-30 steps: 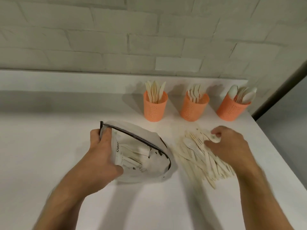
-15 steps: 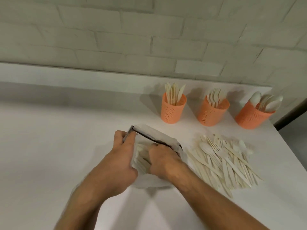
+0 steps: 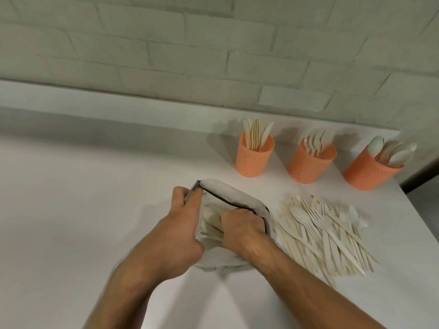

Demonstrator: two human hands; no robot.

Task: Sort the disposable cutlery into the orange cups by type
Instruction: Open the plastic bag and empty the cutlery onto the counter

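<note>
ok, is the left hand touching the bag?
Touching. The head view shows the left hand gripping the white bag at its near-left rim, fingers curled over the dark edge, holding it open.

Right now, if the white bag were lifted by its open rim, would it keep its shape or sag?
Probably sag: the white bag looks like thin, creased film, its rim bent where the left hand pinches it. The cutlery still inside would likely slide towards the bottom. The right hand reaches inside, so its grip can't be seen.
</note>
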